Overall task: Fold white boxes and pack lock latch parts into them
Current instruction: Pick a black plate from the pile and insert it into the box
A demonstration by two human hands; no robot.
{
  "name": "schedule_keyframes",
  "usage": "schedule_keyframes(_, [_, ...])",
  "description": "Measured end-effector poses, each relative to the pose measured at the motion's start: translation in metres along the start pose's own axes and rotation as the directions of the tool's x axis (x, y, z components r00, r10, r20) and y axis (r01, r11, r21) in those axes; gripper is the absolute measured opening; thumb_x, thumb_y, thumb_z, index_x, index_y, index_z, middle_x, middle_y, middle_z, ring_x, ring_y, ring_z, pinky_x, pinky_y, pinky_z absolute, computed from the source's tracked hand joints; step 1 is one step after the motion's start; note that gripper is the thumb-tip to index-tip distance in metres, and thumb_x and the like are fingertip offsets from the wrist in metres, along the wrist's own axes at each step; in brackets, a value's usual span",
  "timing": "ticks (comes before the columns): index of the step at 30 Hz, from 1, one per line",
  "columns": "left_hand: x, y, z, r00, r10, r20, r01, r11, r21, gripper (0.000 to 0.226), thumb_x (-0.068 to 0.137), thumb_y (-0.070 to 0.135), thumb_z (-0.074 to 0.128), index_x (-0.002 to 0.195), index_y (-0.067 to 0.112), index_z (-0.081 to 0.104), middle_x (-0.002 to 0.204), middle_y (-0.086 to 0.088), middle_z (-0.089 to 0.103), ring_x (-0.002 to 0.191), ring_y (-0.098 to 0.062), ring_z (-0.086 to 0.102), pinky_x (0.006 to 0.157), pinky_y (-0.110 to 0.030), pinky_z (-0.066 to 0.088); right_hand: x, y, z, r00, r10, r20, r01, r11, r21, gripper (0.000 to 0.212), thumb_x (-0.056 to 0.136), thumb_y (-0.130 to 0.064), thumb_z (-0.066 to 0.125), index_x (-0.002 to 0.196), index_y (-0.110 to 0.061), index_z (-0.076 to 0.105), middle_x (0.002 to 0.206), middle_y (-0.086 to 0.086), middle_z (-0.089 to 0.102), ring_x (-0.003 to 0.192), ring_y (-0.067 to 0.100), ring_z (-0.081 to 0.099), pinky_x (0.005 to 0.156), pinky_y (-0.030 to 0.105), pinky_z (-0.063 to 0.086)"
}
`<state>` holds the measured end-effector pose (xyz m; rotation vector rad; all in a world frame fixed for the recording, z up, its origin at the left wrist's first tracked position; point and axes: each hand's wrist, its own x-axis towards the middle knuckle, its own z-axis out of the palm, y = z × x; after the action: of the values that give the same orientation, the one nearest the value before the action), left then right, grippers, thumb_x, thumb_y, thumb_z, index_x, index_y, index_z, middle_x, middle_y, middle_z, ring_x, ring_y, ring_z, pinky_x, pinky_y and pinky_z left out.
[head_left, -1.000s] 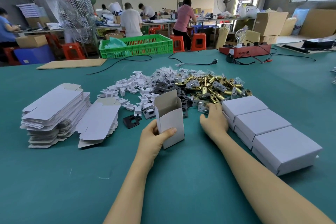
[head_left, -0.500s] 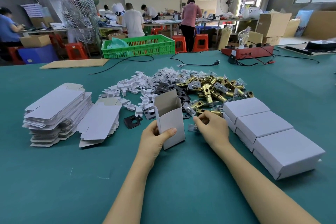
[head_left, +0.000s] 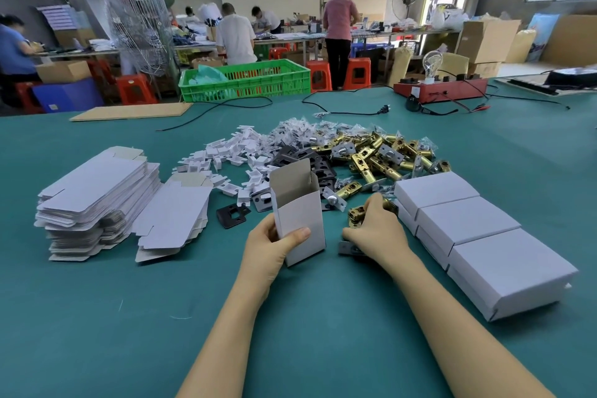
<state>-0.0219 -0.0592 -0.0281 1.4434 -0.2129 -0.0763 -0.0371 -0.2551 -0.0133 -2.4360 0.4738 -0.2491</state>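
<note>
The box [head_left: 298,216] stands upright near the middle of the green desk [head_left: 97,333], its top flap raised and its mouth open. The left hand [head_left: 274,249] has its grip clenched on the box's lower part, thumb across the front face and fingers behind. Just at 3 o'clock of the box, the right hand [head_left: 376,229] has its grip clenched on a brass latch [head_left: 355,215]; the latch's brass body shows above the fingers and its grey faceplate pokes out below the hand, close to the desk.

At 12 to 1 o'clock of the box lies a heap of latches [head_left: 381,155], brass with silver plates, some in clear bags. Black plates [head_left: 300,157] lie beside them at 12 o'clock, and one lone black plate [head_left: 233,215] sits at 9 o'clock, just beside the box. White clips [head_left: 232,155] spread at 11 o'clock.

At 9 o'clock, well apart, are two stacks of flats [head_left: 97,191], the farther one taller. At 3 to 4 o'clock, closed boxes [head_left: 468,223] lie in a row, stacked two deep, just beside the right hand.

Farther off at 12 o'clock stand a green crate [head_left: 245,81] and, at 1 o'clock, a red tester [head_left: 442,89] with a bulb. Black cables [head_left: 339,108] trail across the far desk. People work at benches beyond.
</note>
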Motion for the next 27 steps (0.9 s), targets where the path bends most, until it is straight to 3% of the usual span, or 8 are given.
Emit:
schedule_keyframes(3, [0.0, 0.001, 0.0, 1.0, -0.001, 0.0, 0.001, 1.0, -0.002, 0.035, 0.077, 0.007, 0.08, 0.104, 0.027, 0.07, 0.1, 0.012, 0.076, 0.093, -0.005, 0.07, 0.07, -0.014, 0.053, 0.003, 0.003, -0.005, 1.0, 0.015, -0.003, -0.014, 0.992, 0.124, 0.046, 0.072, -0.024, 0.072, 0.102, -0.013, 0.038, 0.084, 0.005, 0.056, 0.07, 0.019, 0.052, 0.055, 0.031, 0.04])
schedule_keyframes(5, [-0.001, 0.001, 0.001, 1.0, 0.001, -0.001, -0.001, 1.0, -0.008, 0.035, 0.078, 0.006, 0.079, 0.104, 0.027, 0.07, 0.1, 0.012, 0.076, 0.092, -0.005, 0.07, 0.07, -0.014, 0.053, 0.003, 0.001, -0.013, 0.994, 0.067, 0.089, -0.1, 0.893, 0.438, 0.043, 0.073, -0.019, 0.076, 0.102, -0.014, 0.045, 0.089, 0.006, 0.058, 0.07, 0.017, 0.054, 0.054, 0.027, 0.045])
schedule_keyframes(8, [-0.002, 0.002, 0.001, 1.0, -0.001, 0.002, 0.001, 1.0, -0.012, 0.035, 0.077, 0.005, 0.079, 0.103, 0.027, 0.07, 0.1, 0.011, 0.076, 0.091, -0.004, 0.071, 0.07, -0.014, 0.053, 0.0, -0.004, -0.025, 0.964, 0.038, 0.263, -0.26, 0.34, 0.903, 0.036, 0.074, -0.008, 0.074, 0.104, -0.009, 0.055, 0.095, 0.013, 0.065, 0.065, 0.017, 0.065, 0.047, 0.025, 0.051])
schedule_keyframes(11, [-0.002, 0.003, 0.0, 1.0, -0.006, 0.006, 0.006, 1.0, -0.007, 0.035, 0.076, 0.006, 0.081, 0.101, 0.028, 0.071, 0.098, 0.011, 0.076, 0.089, -0.004, 0.071, 0.069, -0.013, 0.053, 0.0, -0.002, -0.03, 0.949, -0.068, 0.309, -0.31, -0.011, 0.951, 0.04, 0.071, -0.011, 0.072, 0.109, -0.008, 0.059, 0.08, 0.008, 0.069, 0.058, 0.014, 0.064, 0.048, 0.024, 0.053])
schedule_keyframes(15, [-0.004, 0.003, 0.001, 1.0, 0.007, 0.029, -0.007, 1.0, 0.026, 0.034, 0.075, 0.007, 0.081, 0.099, 0.029, 0.073, 0.098, 0.011, 0.076, 0.09, -0.004, 0.071, 0.069, -0.013, 0.052, 0.001, 0.001, -0.033, 0.94, -0.143, 0.309, -0.321, -0.07, 0.945, 0.02, 0.074, -0.013, 0.069, 0.093, -0.006, 0.07, 0.085, 0.01, 0.068, 0.066, 0.019, 0.064, 0.056, 0.028, 0.057])
schedule_keyframes(21, [-0.004, 0.003, 0.003, 0.999, 0.015, 0.035, -0.018, 0.997, 0.071, 0.033, 0.075, 0.007, 0.082, 0.096, 0.032, 0.074, 0.098, 0.01, 0.077, 0.09, -0.006, 0.071, 0.069, -0.014, 0.053, -0.002, -0.003, -0.04, 0.891, -0.364, 0.271, -0.412, -0.398, 0.819, 0.025, 0.064, -0.012, 0.084, 0.086, -0.007, 0.074, 0.095, 0.008, 0.066, 0.078, 0.02, 0.068, 0.061, 0.027, 0.059])
schedule_keyframes(24, [-0.005, 0.003, 0.003, 0.999, 0.01, 0.031, -0.013, 0.996, 0.088, 0.033, 0.075, 0.007, 0.082, 0.092, 0.034, 0.075, 0.098, 0.01, 0.077, 0.09, -0.007, 0.071, 0.072, -0.017, 0.055, -0.009, -0.01, -0.047, 0.85, -0.452, 0.268, -0.463, -0.4, 0.791, 0.049, 0.045, -0.01, 0.095, 0.087, -0.006, 0.07, 0.096, 0.008, 0.066, 0.072, 0.018, 0.067, 0.059, 0.026, 0.059])
schedule_keyframes(27, [-0.004, 0.004, 0.005, 1.0, 0.02, 0.006, -0.02, 0.993, 0.119, 0.032, 0.074, 0.008, 0.083, 0.095, 0.032, 0.075, 0.098, 0.006, 0.077, 0.094, -0.014, 0.071, 0.081, -0.029, 0.058, -0.013, -0.021, -0.061, 0.872, -0.422, 0.248, -0.386, -0.28, 0.879, 0.051, 0.054, -0.013, 0.09, 0.094, -0.009, 0.059, 0.089, 0.009, 0.064, 0.068, 0.019, 0.067, 0.058, 0.025, 0.058])
